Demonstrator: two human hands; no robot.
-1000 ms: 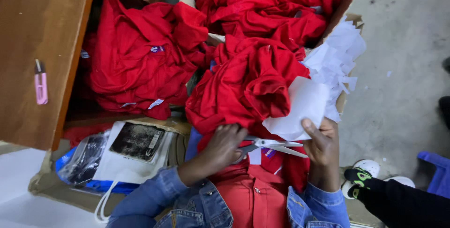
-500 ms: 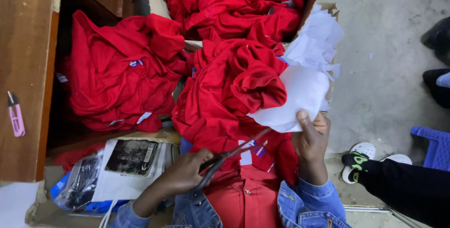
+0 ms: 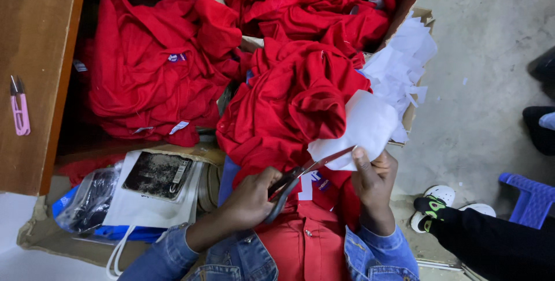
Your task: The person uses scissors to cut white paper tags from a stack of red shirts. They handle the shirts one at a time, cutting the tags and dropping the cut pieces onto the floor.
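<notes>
Scissors in left-hand grip, box of red garments.

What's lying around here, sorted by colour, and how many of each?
Red: 3 heaps of garments
White: 1 stack of paper sheets, 1 bag
Pink: 1 thread snips
Blue: 1 stool
Dark-handled: 1 scissors, in the left hand
Total: 8

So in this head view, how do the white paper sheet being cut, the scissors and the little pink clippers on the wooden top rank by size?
1. White paper sheet, largest.
2. Scissors, held in the left hand.
3. Pink clippers, smallest, though they lie farther off, so the gap is unsure.
</notes>
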